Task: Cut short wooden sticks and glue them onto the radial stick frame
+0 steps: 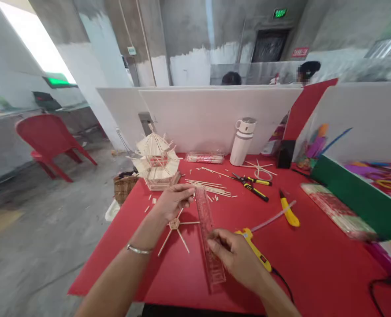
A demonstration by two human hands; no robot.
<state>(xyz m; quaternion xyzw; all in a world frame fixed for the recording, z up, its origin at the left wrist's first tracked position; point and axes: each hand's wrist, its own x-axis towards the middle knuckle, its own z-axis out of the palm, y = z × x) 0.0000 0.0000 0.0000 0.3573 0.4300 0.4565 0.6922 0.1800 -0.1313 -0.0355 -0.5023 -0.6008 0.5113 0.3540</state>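
A clear plastic ruler (208, 233) lies lengthwise on the red table (307, 264). My left hand (173, 200) rests at the ruler's far end, fingers curled against its tip. My right hand (236, 257) pinches the ruler near its middle. Under my left wrist lies a small star of wooden sticks (176, 225). A yellow glue gun (253, 246) with a glue stick lies just right of my right hand.
A stick-built pavilion model (156, 162) stands at the table's far left. Loose sticks (210, 186), yellow-handled pliers (253, 185), a yellow knife (288, 212), a white bottle (243, 141) and stick packets (339, 213) lie around. White partitions (215, 116) back the table; a red chair (50, 141) stands left.
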